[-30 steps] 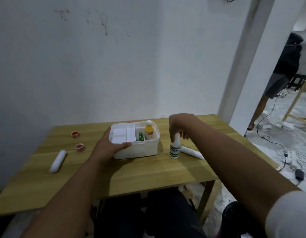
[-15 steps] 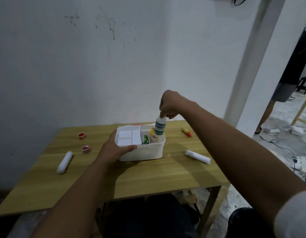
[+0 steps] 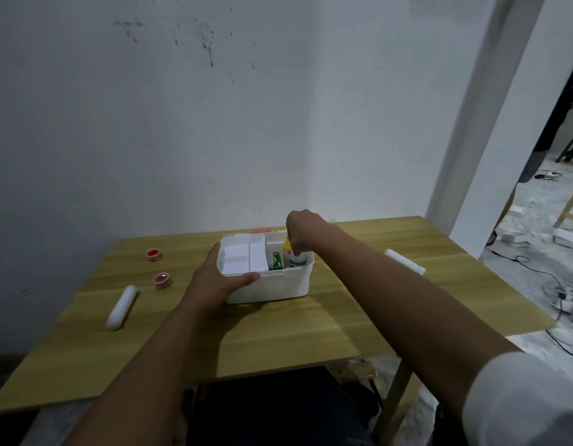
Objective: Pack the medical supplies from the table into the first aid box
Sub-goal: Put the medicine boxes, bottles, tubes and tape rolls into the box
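Two hands share the work: the left hand [image 3: 219, 278] clamps the near-left corner of the first aid box [image 3: 272, 286], thumb along the front rim, while the right hand [image 3: 303, 231] hangs over the right-hand compartment. The right fingers [image 3: 295, 251] are pinched closed around the top of the white bottle [image 3: 297, 260], which stands upright directly below them, most of it already inside the box. Just left of those fingers sit a green packet [image 3: 276, 260] and a yellow-capped bottle [image 3: 287, 244], touching or nearly so.

To finish this step well, I would lower the bottle straight down until its base seems to rest on the box floor, then spread the fingers and lift them clear vertically, so the knuckles do not tip the neighbouring bottle. The left hand should hold firm so the box does not slide on the tabletop [image 3: 278, 336].

Outside the box lie a white roll [image 3: 404, 261] beyond the right forearm, another white roll [image 3: 121, 307] and two red tape rolls [image 3: 154, 254] left of the left fingers.
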The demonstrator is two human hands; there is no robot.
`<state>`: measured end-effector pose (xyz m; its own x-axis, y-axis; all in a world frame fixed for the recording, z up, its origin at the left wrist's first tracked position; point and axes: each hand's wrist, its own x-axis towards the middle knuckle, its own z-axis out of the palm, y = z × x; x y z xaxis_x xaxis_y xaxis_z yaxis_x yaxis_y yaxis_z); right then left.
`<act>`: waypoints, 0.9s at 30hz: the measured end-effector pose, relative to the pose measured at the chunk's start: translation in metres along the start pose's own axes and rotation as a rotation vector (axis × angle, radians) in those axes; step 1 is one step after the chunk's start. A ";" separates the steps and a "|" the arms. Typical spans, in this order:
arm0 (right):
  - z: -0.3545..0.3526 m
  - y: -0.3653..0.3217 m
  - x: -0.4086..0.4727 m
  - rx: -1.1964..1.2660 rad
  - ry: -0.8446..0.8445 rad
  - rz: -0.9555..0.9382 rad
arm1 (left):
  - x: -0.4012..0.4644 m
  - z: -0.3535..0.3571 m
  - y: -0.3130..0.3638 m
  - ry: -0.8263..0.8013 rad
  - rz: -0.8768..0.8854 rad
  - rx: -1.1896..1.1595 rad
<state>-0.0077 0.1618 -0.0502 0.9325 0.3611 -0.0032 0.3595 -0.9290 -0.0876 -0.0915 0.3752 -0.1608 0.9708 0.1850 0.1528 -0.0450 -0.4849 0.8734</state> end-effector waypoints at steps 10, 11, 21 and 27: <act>-0.021 0.052 -0.008 0.475 0.166 0.107 | -0.001 -0.002 0.001 0.012 -0.012 -0.011; -0.018 0.064 -0.003 0.476 0.224 0.140 | 0.000 -0.002 0.001 0.013 -0.014 -0.006; 0.050 0.151 0.006 0.160 0.134 0.475 | -0.001 -0.003 0.003 0.013 0.003 -0.003; 0.082 0.145 0.019 0.170 0.176 0.472 | -0.001 -0.003 0.005 0.009 0.008 -0.006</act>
<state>0.0590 0.0402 -0.1442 0.9884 -0.1259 0.0848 -0.0980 -0.9559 -0.2770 -0.0936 0.3756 -0.1551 0.9682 0.1893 0.1639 -0.0539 -0.4815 0.8748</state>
